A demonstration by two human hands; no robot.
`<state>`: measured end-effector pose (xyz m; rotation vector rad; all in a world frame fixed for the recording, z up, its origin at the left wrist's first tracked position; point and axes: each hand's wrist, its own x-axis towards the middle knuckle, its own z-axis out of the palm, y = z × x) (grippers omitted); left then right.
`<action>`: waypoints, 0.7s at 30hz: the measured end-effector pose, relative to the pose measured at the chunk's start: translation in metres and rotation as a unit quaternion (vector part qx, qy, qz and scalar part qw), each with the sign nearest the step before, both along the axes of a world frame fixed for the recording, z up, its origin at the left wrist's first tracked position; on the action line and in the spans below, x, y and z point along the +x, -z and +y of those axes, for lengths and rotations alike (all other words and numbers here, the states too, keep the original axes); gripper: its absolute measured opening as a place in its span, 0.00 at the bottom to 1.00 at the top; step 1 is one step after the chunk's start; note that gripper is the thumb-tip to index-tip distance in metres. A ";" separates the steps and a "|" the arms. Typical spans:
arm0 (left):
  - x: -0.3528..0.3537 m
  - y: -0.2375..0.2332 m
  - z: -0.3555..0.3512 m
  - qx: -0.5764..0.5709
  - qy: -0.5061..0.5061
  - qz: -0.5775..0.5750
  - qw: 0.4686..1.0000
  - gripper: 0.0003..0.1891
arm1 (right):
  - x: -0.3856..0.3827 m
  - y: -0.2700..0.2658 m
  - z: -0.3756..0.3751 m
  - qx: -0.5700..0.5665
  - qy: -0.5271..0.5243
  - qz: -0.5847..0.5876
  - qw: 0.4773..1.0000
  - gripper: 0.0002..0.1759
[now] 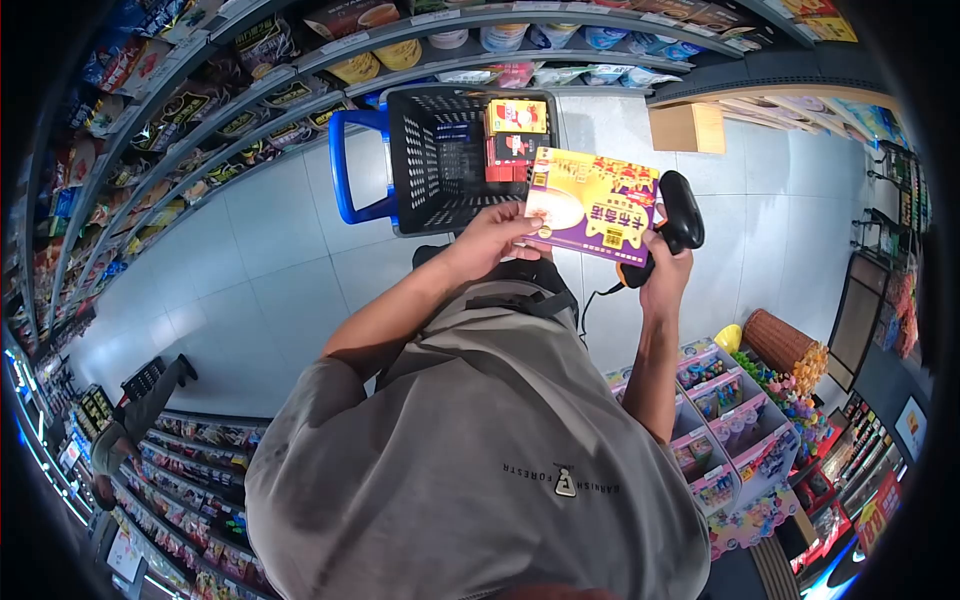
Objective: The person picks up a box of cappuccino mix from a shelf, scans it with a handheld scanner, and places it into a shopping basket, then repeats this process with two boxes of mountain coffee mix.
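1. Two hands are showing in the head view. The left hand (490, 243) is gripping the box (590, 205) at its lower left, thumb on top. The right hand (668, 272) is gripping a black scanner (682, 210) while its thumb is pressing the box's lower-right corner.
2. Box: flat, yellow above, purple along the near side, showing a cup and bold characters, upside down in view.
3. Position: being held before the torso, its left end overlapping the rim of a black basket (405, 160); cannot tell whether they are touching.
4. Basket is holding a yellow carton (516, 116) and red cartons (508, 172).
5. Room: scanner is jutting past the box's right edge, cable (584, 318) hanging. Tiled floor (780, 250) is stretching rightward; shelves (420, 72) are bounding the far side, a display stand (735, 440) the near right.
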<state>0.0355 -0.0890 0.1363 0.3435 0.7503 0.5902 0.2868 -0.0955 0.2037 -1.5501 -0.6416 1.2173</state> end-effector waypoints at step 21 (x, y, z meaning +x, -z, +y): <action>-0.083 0.049 0.029 0.313 -0.006 0.631 0.710 0.16 | 0.030 0.140 -0.038 -0.171 -0.001 -0.015 0.985 0.11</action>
